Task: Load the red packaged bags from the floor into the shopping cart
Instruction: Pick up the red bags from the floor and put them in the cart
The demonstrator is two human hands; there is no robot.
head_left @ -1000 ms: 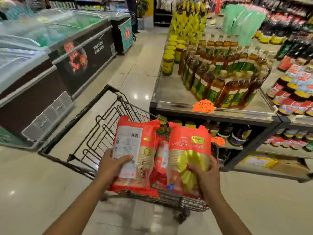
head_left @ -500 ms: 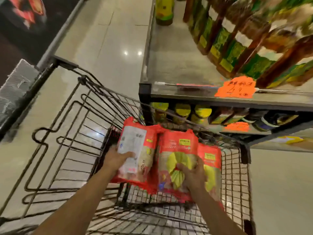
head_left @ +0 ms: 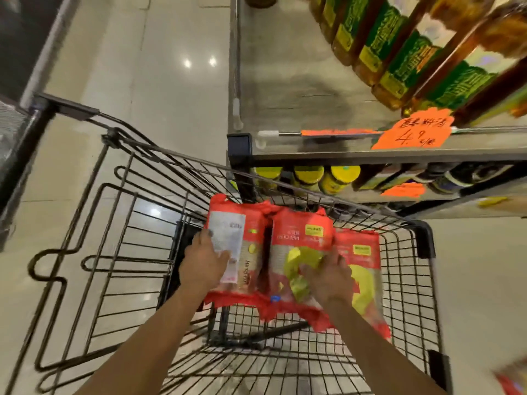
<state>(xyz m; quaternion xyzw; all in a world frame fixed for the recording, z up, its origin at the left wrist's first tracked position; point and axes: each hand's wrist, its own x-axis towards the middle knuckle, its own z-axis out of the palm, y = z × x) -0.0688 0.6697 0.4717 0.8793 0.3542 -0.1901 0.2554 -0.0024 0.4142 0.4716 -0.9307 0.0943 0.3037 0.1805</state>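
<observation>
Head cam is the only view, so here goes. Three red bags sit low inside the shopping cart (head_left: 423,234), against its far wire wall by the shelf (head_left: 285,81).

The left hand (head_left: 204,263) has the left bag (head_left: 251,232) by its side edge, thumb across the white label, fingers wrapped round behind. The right hand (head_left: 328,277) lies spread on the face of the middle bag (head_left: 302,240). Honestly can't tell if it's gripping or just pressing. The third bag (head_left: 363,269) is tucked just beside it, touched by nobody.

Handling-wise, my guess is these are soft plastic pouches, fairly hefty, with slick film. The red ends crumple and the bodies sag a bit. I'd grab around the side edges or under the belly, not by the crimped seal. They look safe to set down without fuss.
</observation>
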